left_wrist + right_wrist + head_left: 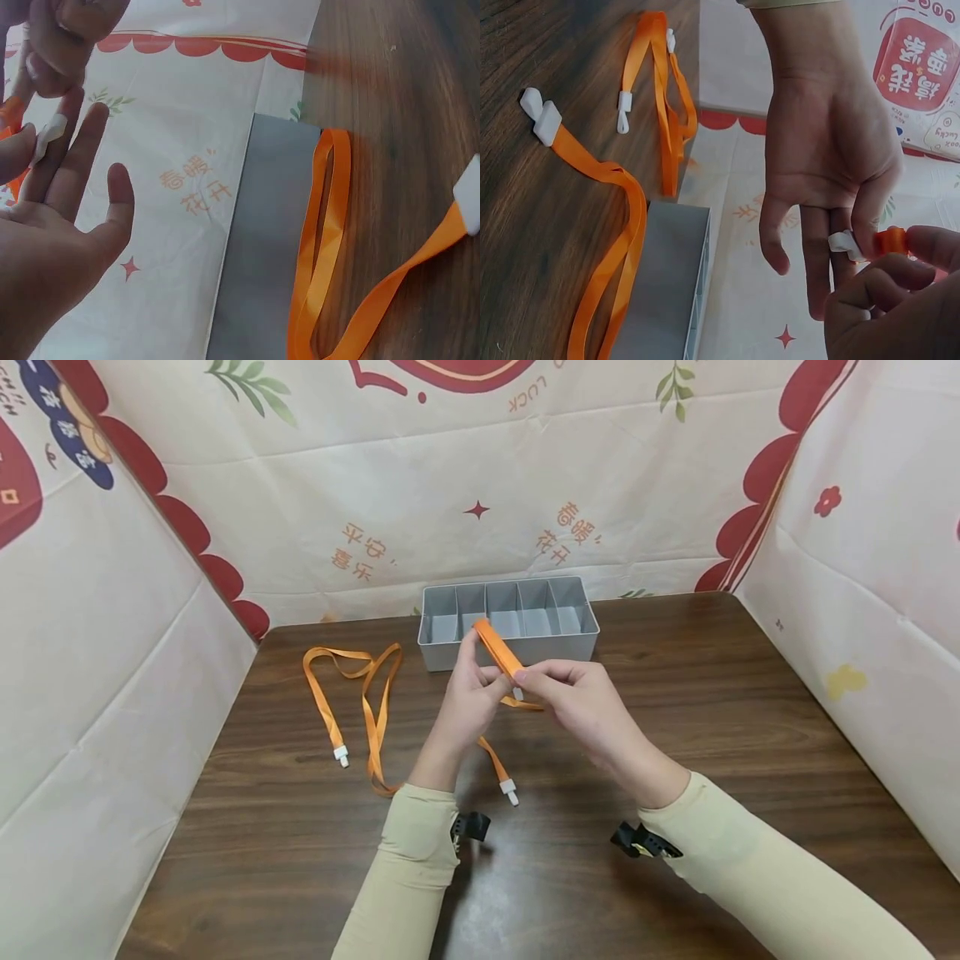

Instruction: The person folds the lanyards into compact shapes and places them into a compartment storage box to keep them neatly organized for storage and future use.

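Observation:
A folded orange lanyard (pixel 497 647) is held between both hands in front of the grey box. My left hand (pixel 467 697) pinches it, thumb against fingers, while its outer fingers stand fairly straight in both wrist views. The right hand (pixel 581 695) grips the lower end between thumb and bent fingers. Beside the left thumb shows the lanyard's white clip (pixel 845 244). On the table at left lies a loosely looped orange lanyard (pixel 321 697) with white ends. Below the hands, another lanyard's white clip (pixel 508 789) shows; its strap is partly hidden by the left hand and arm.
Against the back wall cloth stands a grey box (pixel 506 652) with several compartments. Patterned cloth (pixel 465 477) encloses the brown wooden table (pixel 712 718) at the back and both sides. Black straps (pixel 645 841) are at the wrists.

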### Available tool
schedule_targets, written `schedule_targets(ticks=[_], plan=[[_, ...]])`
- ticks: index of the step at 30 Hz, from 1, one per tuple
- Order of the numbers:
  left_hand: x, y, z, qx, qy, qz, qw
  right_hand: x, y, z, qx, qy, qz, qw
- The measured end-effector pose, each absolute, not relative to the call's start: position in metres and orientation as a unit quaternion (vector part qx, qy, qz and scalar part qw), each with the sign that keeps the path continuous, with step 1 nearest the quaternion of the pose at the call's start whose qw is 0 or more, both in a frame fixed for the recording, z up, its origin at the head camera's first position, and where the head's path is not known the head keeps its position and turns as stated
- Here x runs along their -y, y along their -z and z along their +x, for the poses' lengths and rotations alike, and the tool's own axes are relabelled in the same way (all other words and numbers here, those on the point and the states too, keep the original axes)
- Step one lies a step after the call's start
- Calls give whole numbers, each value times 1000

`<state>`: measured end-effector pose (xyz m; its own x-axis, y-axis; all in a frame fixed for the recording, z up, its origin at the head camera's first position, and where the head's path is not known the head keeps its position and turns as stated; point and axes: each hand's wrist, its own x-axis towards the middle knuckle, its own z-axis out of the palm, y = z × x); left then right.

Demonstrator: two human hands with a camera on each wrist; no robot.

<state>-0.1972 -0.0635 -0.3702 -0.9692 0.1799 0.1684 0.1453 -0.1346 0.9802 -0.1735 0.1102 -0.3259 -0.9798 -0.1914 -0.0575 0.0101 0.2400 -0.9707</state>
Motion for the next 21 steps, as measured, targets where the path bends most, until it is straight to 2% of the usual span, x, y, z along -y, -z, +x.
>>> schedule_targets(ticks=[7,14,21], plan=[[67,371,-197,-672,-728,131,43,-111,327,-175,-810,580,-46,75],[68,372,-198,-684,-717,127,47,-112,330,-177,-805,586,-43,77],[71,372,-200,-684,-714,142,42,-115,334,-177,-804,585,-88,55]])
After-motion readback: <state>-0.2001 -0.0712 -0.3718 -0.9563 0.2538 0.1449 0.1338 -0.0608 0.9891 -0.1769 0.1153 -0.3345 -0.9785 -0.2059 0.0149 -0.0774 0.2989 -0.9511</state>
